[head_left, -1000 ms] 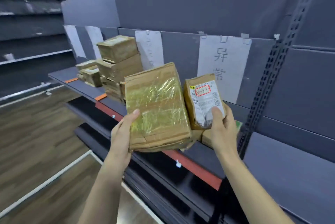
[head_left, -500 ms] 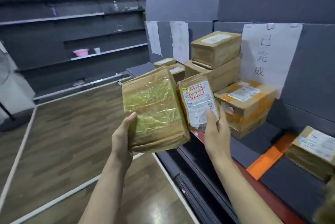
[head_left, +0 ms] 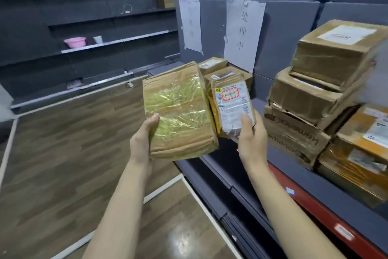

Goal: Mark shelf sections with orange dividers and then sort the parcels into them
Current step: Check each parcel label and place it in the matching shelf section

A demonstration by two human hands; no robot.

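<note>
Left hand: gripping the large flat brown cardboard parcel wrapped in shiny yellowish tape at its lower left edge, thumb lying on the taped face
Right hand: gripping the small brown parcel with a white printed label and red-framed stamp from below, thumb pressing on the label
Parcel positions: both being held upright in the air, side by side and touching, just off the front edge of the dark grey metal shelf
Shelf, far end: two small brown labelled boxes sitting behind the held parcels, below a white paper sheet with handwritten characters taped to the back panel
Shelf, right part: a stack of worn brown cardboard boxes standing by the back panel, an orange-taped box touching it on the right
Front edge: red strip running along it
</note>
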